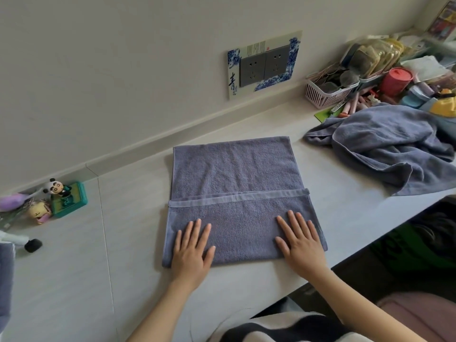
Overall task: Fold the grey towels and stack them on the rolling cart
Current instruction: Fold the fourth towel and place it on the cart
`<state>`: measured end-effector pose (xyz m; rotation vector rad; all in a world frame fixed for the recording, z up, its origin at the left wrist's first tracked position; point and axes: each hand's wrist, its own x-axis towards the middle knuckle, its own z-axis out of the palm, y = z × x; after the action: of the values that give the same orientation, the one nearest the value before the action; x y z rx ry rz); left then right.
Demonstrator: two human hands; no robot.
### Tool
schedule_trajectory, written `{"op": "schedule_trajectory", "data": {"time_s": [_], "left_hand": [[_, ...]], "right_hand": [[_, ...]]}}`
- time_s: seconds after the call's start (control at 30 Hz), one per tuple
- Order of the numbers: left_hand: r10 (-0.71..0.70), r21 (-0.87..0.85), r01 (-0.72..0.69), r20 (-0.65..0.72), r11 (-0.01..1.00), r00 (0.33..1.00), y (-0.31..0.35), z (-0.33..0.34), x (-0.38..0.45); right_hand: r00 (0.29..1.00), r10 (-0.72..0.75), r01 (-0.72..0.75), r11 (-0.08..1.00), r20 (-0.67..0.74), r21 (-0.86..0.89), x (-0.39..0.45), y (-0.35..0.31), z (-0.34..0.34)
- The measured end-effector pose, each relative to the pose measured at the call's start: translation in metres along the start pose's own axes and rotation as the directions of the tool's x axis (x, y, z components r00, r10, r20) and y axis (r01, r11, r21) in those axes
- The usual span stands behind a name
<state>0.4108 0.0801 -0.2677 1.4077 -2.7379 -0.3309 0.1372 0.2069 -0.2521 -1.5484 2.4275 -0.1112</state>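
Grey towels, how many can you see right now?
2 for certain: one towel part-folded under both hands, one crumpled towel at right. Grey cloth at the left edge may be another.

Grey towel point(237, 188) lies flat on the counter point(74, 280), dead centre of view. Near edge is folded up over itself, its hemmed border running straight across the middle, slightly tilted up toward 3 o'clock. The folded flap covers the near half; single layer shows beyond it toward 12. Surface mostly smooth, faint creases in the far half. Second grey towel point(385, 146) sits at 2 o'clock, unfolded, crumpled in a loose heap, one corner draping over the counter edge. The two are well apart.
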Motion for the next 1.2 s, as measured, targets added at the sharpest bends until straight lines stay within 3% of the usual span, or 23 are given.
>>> {"op": "schedule_trajectory", "data": {"time_s": [0.1, 0.23, 0.3, 0.6, 0.7, 0.8, 0.9, 1.07, 1.13, 1.2], "left_hand": [[0.048, -0.061, -0.047, 0.016, 0.997, 0.999, -0.019, -0.007, -0.005], [0.103, -0.332, -0.127, -0.089, 0.935, 0.991, -0.02, -0.015, -0.008], [0.083, -0.41, -0.132, -0.135, 0.902, 0.987, -0.014, -0.014, -0.009], [-0.036, -0.413, -0.016, -0.119, 0.91, 0.992, -0.001, -0.01, -0.003], [-0.074, -0.367, 0.04, -0.08, 0.929, 0.994, 0.002, -0.02, 0.009], [-0.062, -0.34, 0.092, 0.097, 0.936, 0.993, 0.004, -0.042, 0.02], [-0.03, -0.393, 0.158, 0.312, 0.906, 0.95, 0.008, -0.071, 0.026], [0.143, -0.435, 0.211, 0.65, 0.876, 0.746, 0.013, -0.118, 0.031], [0.201, -0.453, 0.224, 0.714, 0.863, 0.671, 0.015, -0.138, 0.036], [0.22, -0.443, 0.213, 0.739, 0.871, 0.636, 0.015, -0.155, 0.044]], "right_hand": [[1.0, 0.01, -0.01, 0.999, -0.007, 0.036, -0.001, 0.014, -0.005], [0.97, -0.215, 0.235, 0.952, -0.117, 0.199, -0.009, 0.018, -0.007], [0.956, -0.235, 0.275, 0.924, -0.174, 0.264, -0.015, 0.014, -0.004], [0.961, -0.14, 0.21, 0.932, -0.241, 0.294, -0.01, 0.001, -0.001], [0.957, -0.168, 0.228, 0.94, -0.238, 0.253, -0.001, -0.004, -0.005], [0.973, -0.171, 0.208, 0.939, -0.154, 0.275, 0.004, -0.008, -0.016], [0.983, -0.182, 0.165, 0.943, 0.033, 0.287, 0.007, -0.013, -0.039], [0.876, -0.249, 0.193, 0.966, 0.412, 0.174, 0.01, -0.016, -0.094], [0.816, -0.28, 0.226, 0.96, 0.506, 0.166, 0.014, -0.021, -0.121], [0.798, -0.285, 0.24, 0.958, 0.531, 0.155, 0.025, -0.027, -0.143]]}}
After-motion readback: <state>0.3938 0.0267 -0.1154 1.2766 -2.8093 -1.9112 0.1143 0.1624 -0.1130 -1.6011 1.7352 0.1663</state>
